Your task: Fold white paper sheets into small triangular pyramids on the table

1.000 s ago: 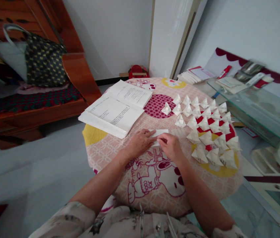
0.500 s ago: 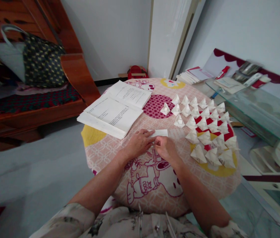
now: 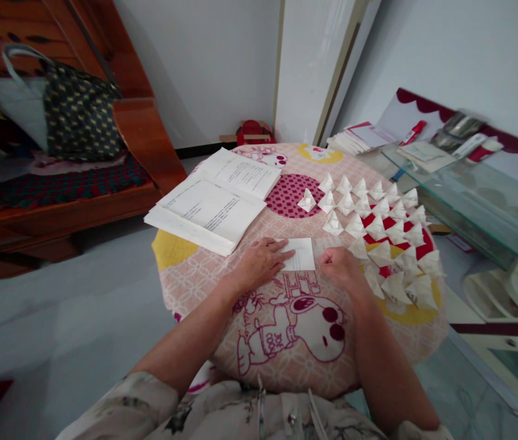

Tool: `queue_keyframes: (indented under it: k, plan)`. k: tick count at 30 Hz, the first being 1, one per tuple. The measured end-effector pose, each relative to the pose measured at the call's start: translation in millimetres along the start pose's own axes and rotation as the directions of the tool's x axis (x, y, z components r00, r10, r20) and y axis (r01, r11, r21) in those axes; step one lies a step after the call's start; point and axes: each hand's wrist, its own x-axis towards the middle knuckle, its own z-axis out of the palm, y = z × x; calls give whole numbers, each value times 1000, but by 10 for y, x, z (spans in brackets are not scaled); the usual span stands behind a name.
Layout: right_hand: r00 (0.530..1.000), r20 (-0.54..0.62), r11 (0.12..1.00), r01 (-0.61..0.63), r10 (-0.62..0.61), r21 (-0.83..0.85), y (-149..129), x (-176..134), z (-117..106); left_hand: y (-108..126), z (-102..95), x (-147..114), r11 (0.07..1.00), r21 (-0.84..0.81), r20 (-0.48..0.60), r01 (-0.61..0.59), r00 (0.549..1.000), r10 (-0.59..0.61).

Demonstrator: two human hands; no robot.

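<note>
Left hand (image 3: 262, 261): palm down, fingers spread and fairly straight, laid across the left part of a small white paper (image 3: 303, 255). It presses on the paper and does not grip it. Paper lies flat on the near-middle part of the round bench (image 3: 203, 284), its right part uncovered, with faint print on its face.

Right hand (image 3: 339, 266): fingers curled in to a loose fist, nothing visible in its grip. Position is just right of the paper, apart from it, beside the near left edge of a group of folded paper shapes (image 3: 378, 227). Cannot tell whether it touches the nearest of these.

Folded shapes: white, pointed, standing in rough rows over the right side of the bench. One shape (image 3: 307, 200) sits at the left end of the group, on a dark pink dotted circle.

Book (image 3: 217, 211): open, printed pages up, on the far left of the bench, beyond the left hand. Bench cover: pink patterned cloth with outlined cartoon dogs and yellow patches.

Surroundings: glass shelf (image 3: 479, 189) at right, with a red marker (image 3: 413, 132) near its far end. Wooden seat (image 3: 146, 134) at left, carrying a dark patterned bag (image 3: 82, 113).
</note>
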Motion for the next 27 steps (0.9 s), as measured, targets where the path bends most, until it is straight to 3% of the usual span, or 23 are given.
queue_keyframes:
  k: [5,8,14,18,20,22,24,27]
  plan:
    - [983,-37,949,186,-182,254,-129,12,134,14,-22,10,1000,-24,2,4,1000,-4]
    - [955,-39,936,296,-294,191,-239,24,285,-9,-35,11,998,-64,10,-11,1000,12]
    - [952,4,937,302,-307,175,-221,48,366,-308,-26,-35,940,-336,13,-57,998,64]
    - [954,-17,930,296,-300,217,-191,48,365,-430,-131,-80,890,-451,64,-71,992,112]
    - [955,-20,920,291,-297,261,-184,56,369,-365,-187,-76,894,-443,81,-66,990,113]
    - [961,-18,899,266,-277,348,-174,71,369,-222,-205,-46,917,-399,25,-29,999,43]
    - [974,-21,858,211,-228,469,-157,87,363,-52,-184,3,933,-358,1,-43,999,47]
    - [986,-109,789,168,-129,590,-122,101,342,131,-134,75,967,-255,-23,-30,999,25]
